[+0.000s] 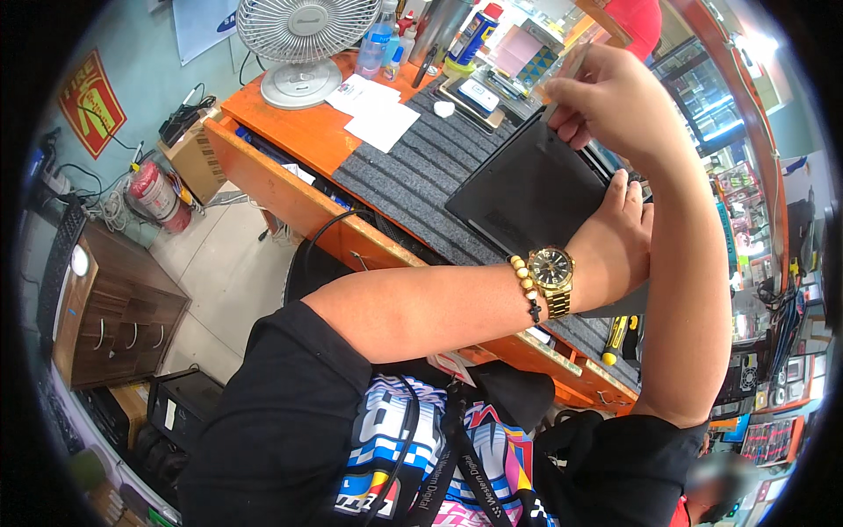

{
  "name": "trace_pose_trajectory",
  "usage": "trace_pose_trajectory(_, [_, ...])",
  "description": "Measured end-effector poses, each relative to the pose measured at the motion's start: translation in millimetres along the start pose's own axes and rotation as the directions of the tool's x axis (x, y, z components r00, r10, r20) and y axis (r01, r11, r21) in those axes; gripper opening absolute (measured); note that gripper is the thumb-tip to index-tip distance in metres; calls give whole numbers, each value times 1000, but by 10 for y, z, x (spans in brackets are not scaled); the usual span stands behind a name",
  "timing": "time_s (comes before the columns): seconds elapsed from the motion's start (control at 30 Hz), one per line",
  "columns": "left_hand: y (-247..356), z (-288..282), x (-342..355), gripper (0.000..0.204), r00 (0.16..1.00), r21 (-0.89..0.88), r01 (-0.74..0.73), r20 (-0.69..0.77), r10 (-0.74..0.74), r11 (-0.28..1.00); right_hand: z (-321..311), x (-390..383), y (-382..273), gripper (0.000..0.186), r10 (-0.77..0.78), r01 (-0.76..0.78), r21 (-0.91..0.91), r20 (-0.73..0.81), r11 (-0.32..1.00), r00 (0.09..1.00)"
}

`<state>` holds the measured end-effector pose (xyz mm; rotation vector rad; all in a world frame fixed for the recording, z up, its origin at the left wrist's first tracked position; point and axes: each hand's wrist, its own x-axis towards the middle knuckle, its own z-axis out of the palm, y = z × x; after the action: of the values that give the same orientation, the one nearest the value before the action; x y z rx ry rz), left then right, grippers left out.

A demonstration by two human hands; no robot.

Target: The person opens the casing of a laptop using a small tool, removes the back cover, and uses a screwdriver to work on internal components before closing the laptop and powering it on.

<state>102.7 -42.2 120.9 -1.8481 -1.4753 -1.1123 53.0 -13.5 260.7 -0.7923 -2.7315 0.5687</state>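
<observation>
A dark grey laptop lies underside up on a ribbed grey mat, turned at an angle. My left hand rests flat on its right part, fingers stretched toward the far right edge. A gold watch and a beaded bracelet are on that wrist. Above the laptop's far corner, my right hand is closed in a pinch round a slim, flat, pale tool. The tool's lower end points down at the laptop's far edge; whether it touches cannot be made out. My right forearm hides part of the laptop's right side.
A grey fan, papers, bottles and a blue spray can stand beyond the mat. Phones lie past the laptop. A yellow-black tool lies nearer me. The desk drawer is pulled out.
</observation>
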Motion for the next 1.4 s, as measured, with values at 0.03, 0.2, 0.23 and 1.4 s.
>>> trace_pose_trajectory(0.03, [-7,-18,1,42,1000,2,1,-2,-1,1000,17,-7,-50,18,-2,2,-2,1,1000,1000])
trace_pose_trajectory(0.2, [-12,-48,43,45,997,-4,-11,83,11,1000,9,42,-80,20,120,-118,-33,49,992,992])
trace_pose_trajectory(0.23, [-27,-45,45,45,996,-2,-12,85,12,1000,6,77,-73,20,118,-117,-29,48,993,992])
trace_pose_trajectory(1.4, [-1151,1697,587,83,763,-77,181,640,-91,980,925,-2858,3342,24,696,-527,455,-463,718,549])
